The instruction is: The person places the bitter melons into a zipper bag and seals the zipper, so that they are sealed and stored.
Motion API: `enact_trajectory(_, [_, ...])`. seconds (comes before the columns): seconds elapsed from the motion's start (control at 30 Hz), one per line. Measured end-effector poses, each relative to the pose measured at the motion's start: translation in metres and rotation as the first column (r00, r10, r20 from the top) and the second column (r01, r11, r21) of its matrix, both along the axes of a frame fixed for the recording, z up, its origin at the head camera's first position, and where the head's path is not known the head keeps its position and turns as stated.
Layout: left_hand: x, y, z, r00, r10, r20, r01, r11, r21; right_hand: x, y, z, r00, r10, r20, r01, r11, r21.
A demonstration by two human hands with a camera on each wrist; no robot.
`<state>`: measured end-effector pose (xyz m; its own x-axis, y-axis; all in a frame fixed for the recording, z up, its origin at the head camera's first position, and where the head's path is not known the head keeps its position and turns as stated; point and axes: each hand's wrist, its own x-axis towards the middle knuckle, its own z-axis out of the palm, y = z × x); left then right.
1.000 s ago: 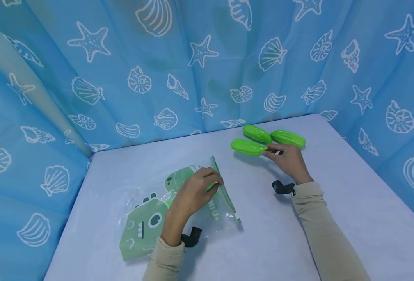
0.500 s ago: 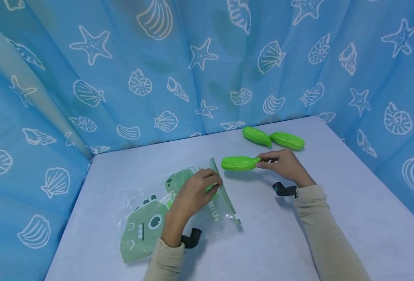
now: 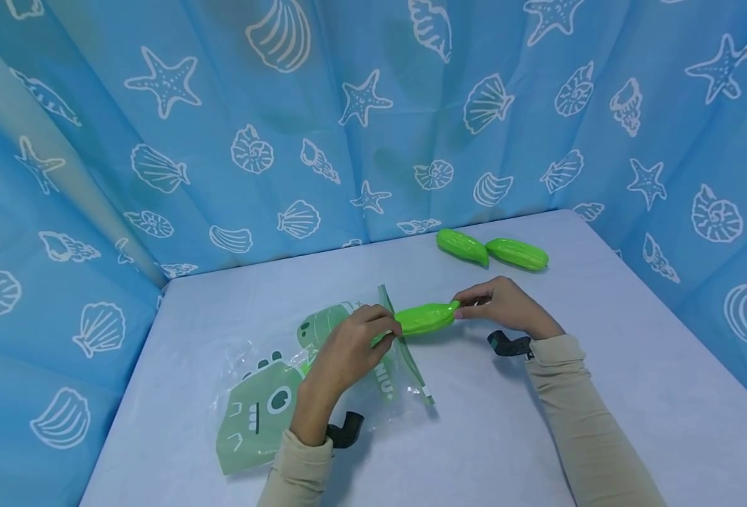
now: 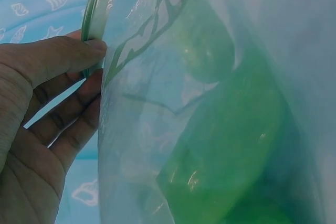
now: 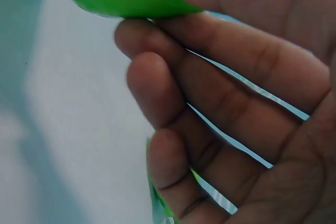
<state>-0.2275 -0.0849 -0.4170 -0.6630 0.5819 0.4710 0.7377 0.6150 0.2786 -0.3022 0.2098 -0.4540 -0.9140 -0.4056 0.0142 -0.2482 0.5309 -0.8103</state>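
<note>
Holding bag: our left hand (image 3: 354, 345) pinches the rim of the clear zip-top plastic bag printed with a green dinosaur (image 3: 272, 394), keeping its mouth up as before.
Carried piece: our right hand (image 3: 506, 306) grips one end of a bright green ridged plastic toy gourd (image 3: 425, 318); a second ago it lay farther off, now its tip is at the bag mouth beside our left fingers, so loading looks close.
Beyond the hands: two more green gourds (image 3: 492, 250) lie touching, unmoved, on the pale table (image 3: 601, 394).
</note>
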Motion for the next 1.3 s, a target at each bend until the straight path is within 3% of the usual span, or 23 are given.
enact_trajectory(0.3, [0.0,-0.001,0.0,1.0,-0.015,0.003,0.015,1.0,0.01,0.001,-0.011,-0.005,0.996,0.081,0.037,-0.081,0.997,0.006])
enact_trajectory(0.77, [0.0,-0.001,0.0,1.0,-0.009,-0.011,0.009,1.0,-0.002,0.005,-0.025,-0.007,0.983,0.183,0.003,-0.183,0.983,-0.005])
enact_trajectory(1.0, [0.0,-0.003,0.001,1.0,0.0,0.0,0.0,1.0,-0.009,0.005,-0.035,-0.008,0.982,0.185,0.03,-0.185,0.983,-0.013])
enact_trajectory(1.07, [-0.001,-0.004,0.001,1.0,-0.003,0.0,0.003,1.0,-0.007,0.01,-0.039,0.001,0.98,0.196,0.034,-0.195,0.981,-0.015])
enact_trajectory(1.2, [-0.001,-0.004,0.003,1.0,-0.01,-0.005,0.01,1.0,-0.006,0.012,-0.041,0.002,0.979,0.201,0.042,-0.2,0.98,-0.013])
enact_trajectory(1.3, [-0.001,-0.003,0.002,1.0,-0.01,0.001,0.01,1.0,-0.014,0.008,-0.041,-0.009,0.977,0.208,0.051,-0.207,0.978,-0.027])
